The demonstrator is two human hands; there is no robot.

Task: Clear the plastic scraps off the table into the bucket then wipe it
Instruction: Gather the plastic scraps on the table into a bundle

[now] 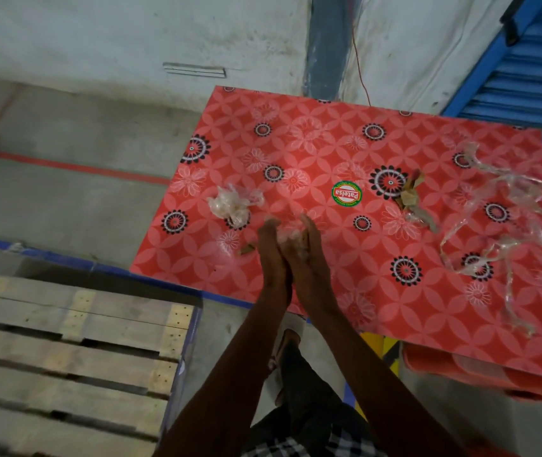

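A red flower-patterned plastic table fills the right of the view. My left hand and my right hand are pressed together above its near-left part, with a small wad of clear plastic scrap squeezed between the palms. A crumpled clear plastic lump lies left of my hands. A small brown scrap rests beside my left hand. Brown and clear bits lie right of the centre sticker. Long clear plastic strips sprawl over the table's right side. No bucket is in view.
A wooden pallet stands at the lower left, close to the table's near corner. The concrete floor carries a red line and blue tape. A blue shutter is behind the table's right end. My foot is below the table edge.
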